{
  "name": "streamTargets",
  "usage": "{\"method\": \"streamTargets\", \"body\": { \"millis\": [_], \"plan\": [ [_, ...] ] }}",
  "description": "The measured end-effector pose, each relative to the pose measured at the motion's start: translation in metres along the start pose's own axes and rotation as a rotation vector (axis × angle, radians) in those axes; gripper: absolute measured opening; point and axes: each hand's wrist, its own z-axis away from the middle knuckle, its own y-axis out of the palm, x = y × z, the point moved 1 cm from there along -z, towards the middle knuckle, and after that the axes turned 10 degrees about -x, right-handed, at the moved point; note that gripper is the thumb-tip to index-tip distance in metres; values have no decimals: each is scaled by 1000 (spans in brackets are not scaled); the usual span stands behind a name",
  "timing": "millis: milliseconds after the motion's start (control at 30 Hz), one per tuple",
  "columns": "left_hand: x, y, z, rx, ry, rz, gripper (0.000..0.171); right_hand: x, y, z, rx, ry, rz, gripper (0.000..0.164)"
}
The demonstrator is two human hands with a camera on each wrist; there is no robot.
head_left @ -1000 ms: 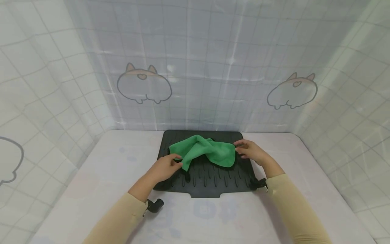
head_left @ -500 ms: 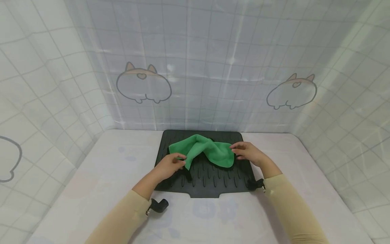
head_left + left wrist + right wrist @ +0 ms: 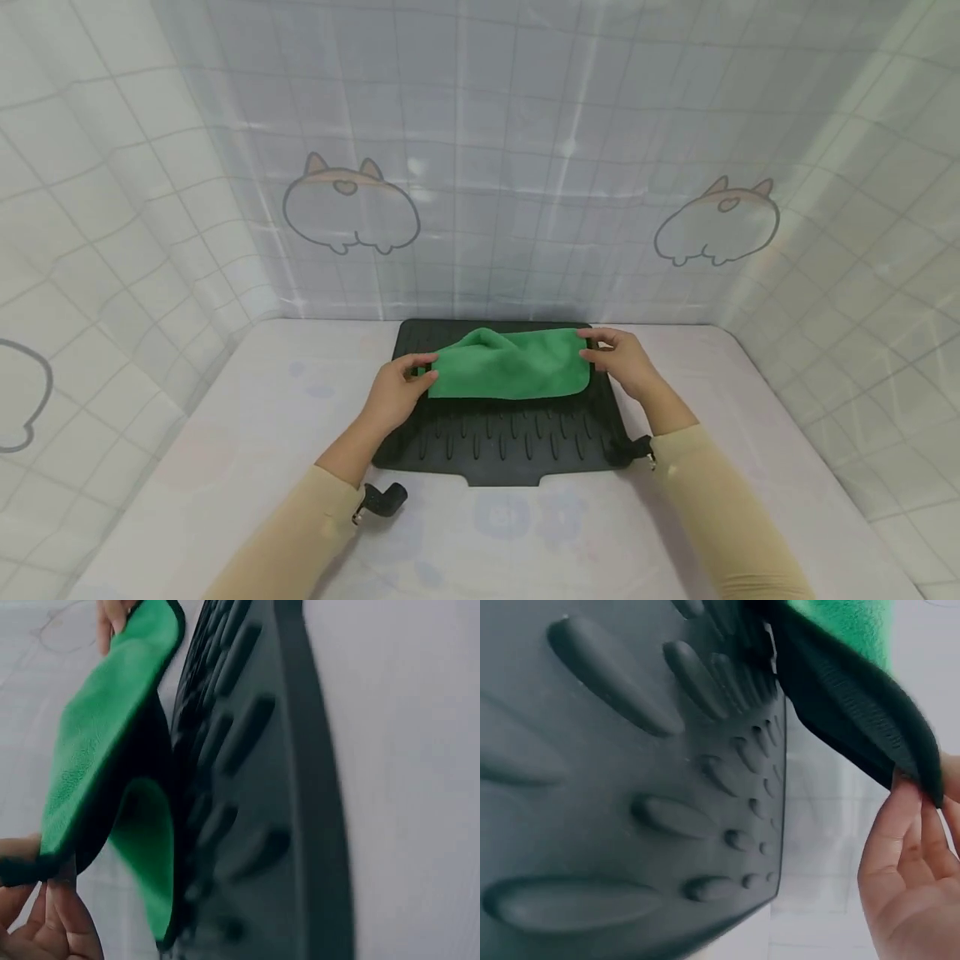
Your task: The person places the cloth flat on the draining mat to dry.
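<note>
Lit evenly but dully in the head view, with slight haze. Streaked with vertical glare on the wall [image 3: 510, 275] behind the mat [image 3: 502, 477]. Shadowed softly on the table [image 3: 562, 558] before the mat, beside the sleeves [image 3: 727, 508]. Stretched toward the edges either side of the mat. Blurred in the left wrist view along the mat's ribs [image 3: 249, 733]; resolved better on the cloth [image 3: 94, 735] over it. Washed pale beyond the mat in the right wrist view.
</note>
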Motion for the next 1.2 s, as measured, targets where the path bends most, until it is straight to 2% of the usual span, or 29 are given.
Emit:
{"method": "streamTargets", "body": {
  "millis": [267, 400, 500, 567, 700, 833, 1000, 1200],
  "plan": [
    [-3, -18, -7, -31, 59, -56, 39, 13, -10, 1, -95, 13, -130, 48],
    [-8, -24, -8, -32, 91, -60, 40, 19, -13, 1, -95, -21, -149, 50],
    [-8, -27, -7, -15, 88, -68, 41, 20, -16, 2, -39, -19, -153, 51],
    [-6, -28, -5, 18, 71, -91, 42, 19, -19, 4, 20, 4, -136, 51],
    [4, -27, 1, 159, 31, -145, 42, 9, -21, 9, 151, 53, -32, 52],
    [14, -21, 5, 287, 7, -169, 45, -5, -18, 16, 244, 76, 46, 50],
    [17, -18, 8, 337, 5, -215, 48, -13, -11, 27, 323, 105, 105, 46],
    [14, -20, 14, 384, 12, -303, 46, -11, -6, 38, 406, 123, 228, 41]
  ]
}}
